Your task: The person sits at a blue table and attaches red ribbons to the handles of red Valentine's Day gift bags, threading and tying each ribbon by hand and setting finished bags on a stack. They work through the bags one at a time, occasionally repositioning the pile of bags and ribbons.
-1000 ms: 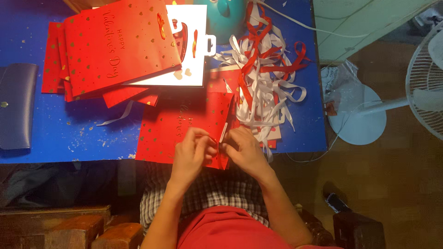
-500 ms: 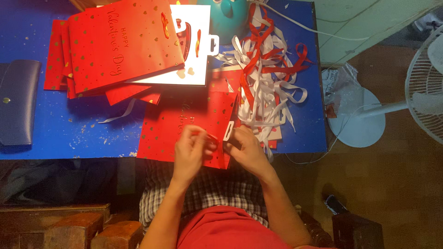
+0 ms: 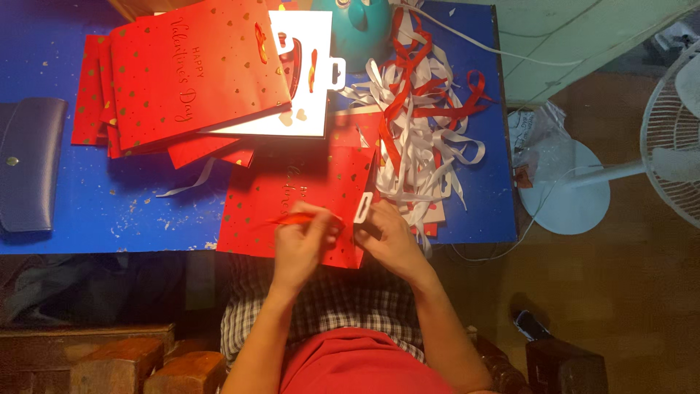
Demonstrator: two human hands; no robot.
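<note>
Fingers of the left hand (image 3: pixel 300 244) are pinched shut on a thin red ribbon strip (image 3: pixel 292 219), which runs leftward across the flat red paper gift bag with gold hearts (image 3: pixel 292 201). The right hand (image 3: pixel 390 237) is curled closed at the bag's right edge, fingertips gripping just beside a small white slotted handle tab (image 3: pixel 363 207). The bag lies at the near edge of the blue painted table (image 3: pixel 87 204), directly before the person, overhanging the edge slightly.

Surroundings: a tangled heap of white and red ribbons (image 3: pixel 423 131) lies immediately right of the bag, touching its edge and crowding the right hand. A stack of finished red gift bags (image 3: pixel 189 73) sits behind and to the left, overlapping a white bag panel (image 3: pixel 306 87). A teal rounded object (image 3: pixel 361 29) stands at the far edge. A dark navy pouch (image 3: pixel 29 164) rests at the far left, well apart. On the floor to the right stands a white pedestal fan (image 3: pixel 583 182).
</note>
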